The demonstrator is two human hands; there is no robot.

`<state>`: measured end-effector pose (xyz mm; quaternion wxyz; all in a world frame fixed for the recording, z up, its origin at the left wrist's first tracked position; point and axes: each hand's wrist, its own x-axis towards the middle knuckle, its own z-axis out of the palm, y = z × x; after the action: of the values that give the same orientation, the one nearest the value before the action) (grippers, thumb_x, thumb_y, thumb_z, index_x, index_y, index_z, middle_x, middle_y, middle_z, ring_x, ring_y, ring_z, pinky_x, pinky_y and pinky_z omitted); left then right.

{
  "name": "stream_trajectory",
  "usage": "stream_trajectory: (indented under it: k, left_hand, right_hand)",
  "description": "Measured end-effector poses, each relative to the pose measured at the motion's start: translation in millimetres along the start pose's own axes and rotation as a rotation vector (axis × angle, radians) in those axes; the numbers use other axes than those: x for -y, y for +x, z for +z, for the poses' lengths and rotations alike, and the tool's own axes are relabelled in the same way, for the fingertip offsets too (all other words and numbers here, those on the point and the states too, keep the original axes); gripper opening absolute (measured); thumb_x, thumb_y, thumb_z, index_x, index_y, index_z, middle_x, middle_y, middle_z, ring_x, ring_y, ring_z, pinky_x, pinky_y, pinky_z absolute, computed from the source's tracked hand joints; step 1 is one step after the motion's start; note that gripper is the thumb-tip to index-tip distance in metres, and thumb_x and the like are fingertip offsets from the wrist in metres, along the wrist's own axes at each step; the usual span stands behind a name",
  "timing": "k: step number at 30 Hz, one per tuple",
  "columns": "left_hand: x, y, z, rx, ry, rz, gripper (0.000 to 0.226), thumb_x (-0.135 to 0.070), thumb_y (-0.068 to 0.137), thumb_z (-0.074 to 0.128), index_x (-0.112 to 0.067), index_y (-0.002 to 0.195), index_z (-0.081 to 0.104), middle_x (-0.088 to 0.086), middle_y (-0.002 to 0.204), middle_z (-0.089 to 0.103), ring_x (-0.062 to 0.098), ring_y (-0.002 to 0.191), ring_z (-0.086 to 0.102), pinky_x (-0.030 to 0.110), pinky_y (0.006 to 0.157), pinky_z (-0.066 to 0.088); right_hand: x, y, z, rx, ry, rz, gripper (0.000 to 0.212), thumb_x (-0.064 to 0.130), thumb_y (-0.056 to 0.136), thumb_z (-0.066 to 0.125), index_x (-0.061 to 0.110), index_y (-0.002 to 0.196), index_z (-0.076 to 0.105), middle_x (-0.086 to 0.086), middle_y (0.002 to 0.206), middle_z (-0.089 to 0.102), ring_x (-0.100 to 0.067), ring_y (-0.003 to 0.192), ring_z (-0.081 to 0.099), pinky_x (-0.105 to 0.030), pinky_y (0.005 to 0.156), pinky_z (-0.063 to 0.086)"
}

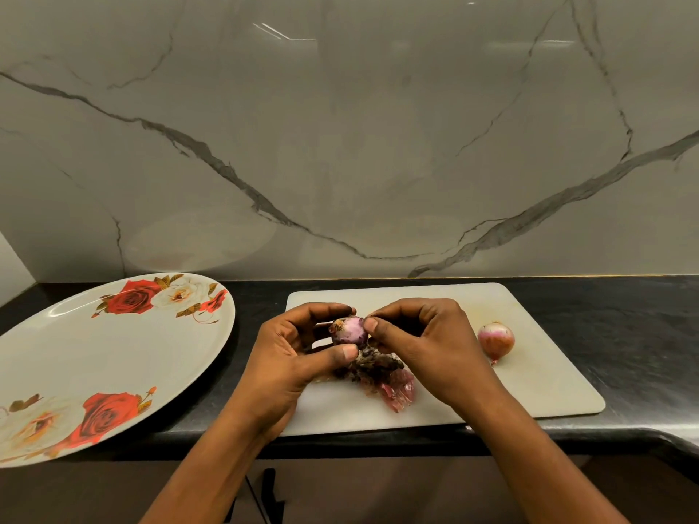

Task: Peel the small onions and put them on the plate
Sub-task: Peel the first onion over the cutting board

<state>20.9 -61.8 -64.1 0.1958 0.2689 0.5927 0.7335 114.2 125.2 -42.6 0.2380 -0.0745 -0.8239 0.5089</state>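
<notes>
You have two onions. Your left hand [287,357] holds the first onion [350,329] above the board [529,372], thumb below and fingers curled on top. Your right hand [427,342] has a tight grip too: it pinches the skin at that onion's side. The second onion [495,340] lies on the board, right of your hands. One heap of peels [382,376] lies under them. One plate [94,353] sits on the table [624,315], to the left.

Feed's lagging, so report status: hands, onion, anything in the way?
Left hand grips onion; right hand pinches its skin. Second onion waits on cutting board. Peel scraps below hands; plate holds no onion.
</notes>
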Motion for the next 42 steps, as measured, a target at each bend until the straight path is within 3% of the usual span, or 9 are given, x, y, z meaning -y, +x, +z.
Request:
stream_trajectory:
  k: [4, 7, 12, 17, 21, 25, 30, 35, 42]
  left_hand:
    - [-1, 0, 1, 0.000, -0.014, 0.004, 0.055, 0.003, 0.075, 0.081, -0.012, 0.127, 0.072, 0.009, 0.125, 0.076, 0.028, 0.120, 0.071, 0.040, 0.089, 0.063]
    - [-1, 1, 0, -0.004, -0.065, -0.003, 0.059, 0.002, 0.073, 0.081, -0.014, 0.128, 0.072, 0.011, 0.124, 0.076, 0.029, 0.119, 0.072, 0.035, 0.085, 0.063]
    - [0, 3, -3, 0.004, -0.112, -0.010, 0.068, 0.009, 0.069, 0.081, -0.014, 0.133, 0.070, 0.011, 0.130, 0.073, 0.030, 0.122, 0.070, 0.036, 0.086, 0.063]
    - [1, 2, -2, -0.004, -0.116, -0.004, 0.071, 0.011, 0.064, 0.082, -0.014, 0.130, 0.072, 0.012, 0.128, 0.073, 0.031, 0.120, 0.071, 0.036, 0.085, 0.063]
    - [1, 1, -1, -0.004, -0.105, 0.015, 0.065, 0.010, 0.067, 0.082, -0.012, 0.127, 0.074, 0.013, 0.128, 0.073, 0.030, 0.120, 0.071, 0.036, 0.087, 0.063]
    - [1, 0, 0, -0.043, -0.028, 0.059, 0.058, 0.014, 0.071, 0.082, -0.008, 0.124, 0.074, 0.004, 0.123, 0.075, 0.027, 0.119, 0.072, 0.039, 0.090, 0.063]
    - [-1, -2, 4, -0.052, 0.012, 0.052, 0.057, 0.016, 0.074, 0.080, -0.010, 0.125, 0.072, 0.009, 0.118, 0.078, 0.028, 0.112, 0.075, 0.039, 0.087, 0.065]
    - [-4, -2, 8, -0.054, 0.053, 0.043, 0.058, 0.009, 0.073, 0.083, -0.012, 0.126, 0.073, 0.006, 0.116, 0.080, 0.025, 0.108, 0.077, 0.034, 0.086, 0.064]
    - [-5, -3, 12, -0.068, 0.140, 0.032, 0.059, -0.007, 0.064, 0.090, -0.015, 0.120, 0.074, 0.005, 0.110, 0.081, 0.025, 0.102, 0.079, 0.037, 0.082, 0.066]
  right_hand:
    - [-1, 0, 0, 0.011, -0.111, -0.038, 0.011, 0.029, 0.098, 0.072, 0.025, 0.101, 0.082, 0.014, 0.083, 0.076, -0.002, 0.082, 0.072, -0.017, 0.071, 0.057]
    - [-2, -1, 1, 0.000, -0.209, -0.058, 0.011, 0.032, 0.101, 0.066, 0.028, 0.102, 0.077, 0.016, 0.084, 0.072, -0.002, 0.084, 0.068, -0.017, 0.069, 0.055]
    - [-3, -4, -4, 0.033, -0.290, -0.044, 0.016, 0.023, 0.098, 0.071, 0.030, 0.111, 0.076, 0.020, 0.098, 0.072, 0.006, 0.094, 0.068, -0.016, 0.085, 0.059]
    - [2, -5, -3, 0.052, -0.298, -0.044, 0.022, 0.013, 0.093, 0.069, 0.029, 0.103, 0.081, 0.017, 0.102, 0.076, 0.002, 0.097, 0.071, -0.020, 0.088, 0.061]
    - [2, -4, 2, 0.051, -0.257, -0.041, 0.022, 0.020, 0.097, 0.065, 0.029, 0.110, 0.081, 0.018, 0.102, 0.077, 0.002, 0.095, 0.070, -0.022, 0.086, 0.062]
    - [6, -4, 5, 0.065, 0.038, 0.138, 0.030, 0.037, 0.096, 0.072, 0.025, 0.123, 0.075, 0.009, 0.092, 0.080, -0.008, 0.080, 0.077, -0.029, 0.077, 0.065]
    - [9, -4, 6, 0.082, 0.211, 0.191, 0.037, 0.030, 0.089, 0.080, 0.022, 0.124, 0.075, 0.005, 0.094, 0.082, -0.012, 0.082, 0.079, -0.029, 0.076, 0.065]
    - [1, -3, 2, 0.041, 0.147, 0.095, 0.029, 0.013, 0.091, 0.079, 0.022, 0.118, 0.079, 0.009, 0.103, 0.081, -0.007, 0.095, 0.077, -0.030, 0.084, 0.065]
    - [-5, -4, 1, -0.063, -0.003, 0.012, 0.022, 0.004, 0.089, 0.072, 0.024, 0.092, 0.082, 0.008, 0.085, 0.079, -0.010, 0.083, 0.077, -0.033, 0.078, 0.066]
